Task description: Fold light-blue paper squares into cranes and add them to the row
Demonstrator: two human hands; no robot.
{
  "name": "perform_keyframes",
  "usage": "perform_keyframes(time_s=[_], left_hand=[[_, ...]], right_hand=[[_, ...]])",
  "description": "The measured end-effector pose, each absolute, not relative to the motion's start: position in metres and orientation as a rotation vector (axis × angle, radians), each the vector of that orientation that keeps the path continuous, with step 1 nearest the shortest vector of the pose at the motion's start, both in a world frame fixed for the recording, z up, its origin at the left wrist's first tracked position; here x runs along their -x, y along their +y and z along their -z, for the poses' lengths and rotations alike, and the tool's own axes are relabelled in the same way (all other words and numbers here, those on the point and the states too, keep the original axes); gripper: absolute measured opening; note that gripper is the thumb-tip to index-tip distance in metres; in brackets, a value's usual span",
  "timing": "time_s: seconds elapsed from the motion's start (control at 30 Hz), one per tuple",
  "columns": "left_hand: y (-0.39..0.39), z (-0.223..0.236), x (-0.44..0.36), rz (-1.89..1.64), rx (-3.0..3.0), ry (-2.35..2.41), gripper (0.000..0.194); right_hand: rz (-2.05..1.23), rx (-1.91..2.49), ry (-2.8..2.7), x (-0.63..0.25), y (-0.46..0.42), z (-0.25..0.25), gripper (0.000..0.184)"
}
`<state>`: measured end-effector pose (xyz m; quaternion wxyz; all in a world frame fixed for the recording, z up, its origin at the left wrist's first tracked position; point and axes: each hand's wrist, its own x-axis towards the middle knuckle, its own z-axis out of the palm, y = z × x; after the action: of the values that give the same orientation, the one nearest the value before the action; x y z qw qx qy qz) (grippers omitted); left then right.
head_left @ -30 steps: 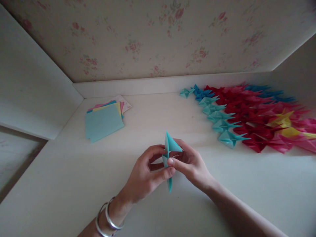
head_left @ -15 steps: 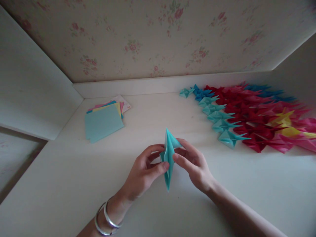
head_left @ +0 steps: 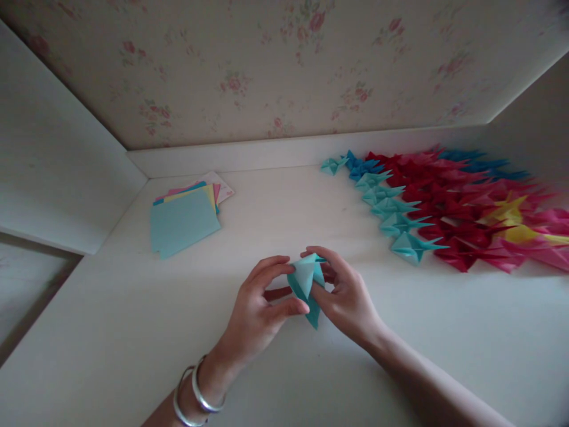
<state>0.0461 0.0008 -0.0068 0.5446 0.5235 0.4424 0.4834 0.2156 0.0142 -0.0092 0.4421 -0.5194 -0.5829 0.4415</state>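
A partly folded turquoise origami crane (head_left: 304,277) is held between both hands above the white table. My left hand (head_left: 262,302) grips its left side, fingers on the upper edge and thumb low near the front. On the other side, my right hand (head_left: 344,290) pinches the paper, its thumb pressed against the inner fold and its fingers behind, partly hidden. One pointed flap hangs down toward me, and a lighter flap lies folded across the top. Two silver bangles (head_left: 205,394) circle my left wrist.
Rows of finished paper cranes in turquoise (head_left: 411,247), red (head_left: 462,252), blue, pink and yellow (head_left: 511,213) stand at the right. A stack of coloured paper sheets (head_left: 184,225) lies at the left on the white table (head_left: 133,308). Floral wallpaper covers the back wall.
The crane has turned in my hands: its tall upper point no longer stands up, and a light flap now faces me. My right thumb has moved inward against the fold.
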Motion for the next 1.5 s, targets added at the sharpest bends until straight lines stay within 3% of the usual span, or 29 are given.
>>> perform_keyframes(time_s=[0.27,0.7,0.97,1.17,1.37,1.5], left_hand=[[0.004,0.001,-0.045,-1.196,-1.337,1.285,0.019],[0.009,0.001,-0.050,-1.004,-0.486,1.072,0.030],[0.008,-0.003,-0.046,-0.910,-0.524,1.006,0.023],[0.010,0.000,-0.043,-0.963,-0.614,1.126,0.021],[0.011,0.004,-0.034,-1.092,-0.999,1.381,0.019],[0.008,0.001,-0.034,-1.068,-1.292,1.463,0.017]], right_hand=[[-1.074,1.278,-1.404,-0.214,0.011,0.007,0.031],[-0.849,1.073,-1.604,-0.214,0.009,0.019,0.023],[-0.651,0.905,-1.870,-0.221,0.011,0.016,0.025],[-0.912,0.904,-1.793,-0.220,0.012,0.009,0.033],[-1.421,1.064,-1.342,-0.225,0.014,0.005,0.031],[-1.418,1.219,-1.370,-0.223,0.019,0.005,0.025]])
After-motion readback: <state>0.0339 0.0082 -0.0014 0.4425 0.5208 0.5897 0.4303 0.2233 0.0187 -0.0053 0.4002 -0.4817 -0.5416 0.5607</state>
